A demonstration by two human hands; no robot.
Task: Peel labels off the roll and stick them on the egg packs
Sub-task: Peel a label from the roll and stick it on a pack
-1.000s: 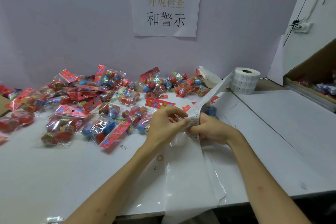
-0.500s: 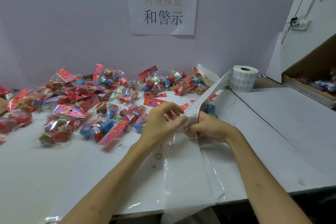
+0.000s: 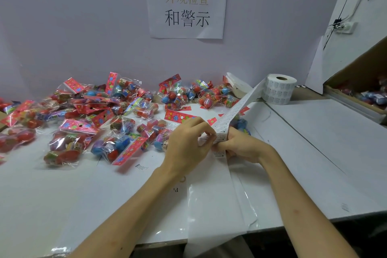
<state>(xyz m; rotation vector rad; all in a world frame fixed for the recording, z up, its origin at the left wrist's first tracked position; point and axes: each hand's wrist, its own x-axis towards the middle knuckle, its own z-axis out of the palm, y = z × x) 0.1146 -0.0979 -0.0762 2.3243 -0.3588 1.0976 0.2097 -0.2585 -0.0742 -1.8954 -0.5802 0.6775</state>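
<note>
Where the label strip point(image 3: 234, 111) runs down from the roll point(image 3: 279, 90), stood at the back right of the counter point(image 3: 314, 142), it is gripped by the right hand point(image 3: 245, 148) and pinched at its near end by the left hand point(image 3: 188, 144). Egg packs point(image 3: 117, 146) are heaped to the left.

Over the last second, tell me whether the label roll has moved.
No. The label roll stays put, at the same offset below and right of the wall sign; only the camera drifted slightly.

Bare left grip point(image 3: 187, 145), right grip point(image 3: 245, 147), forearms point(image 3: 125, 205)
</note>
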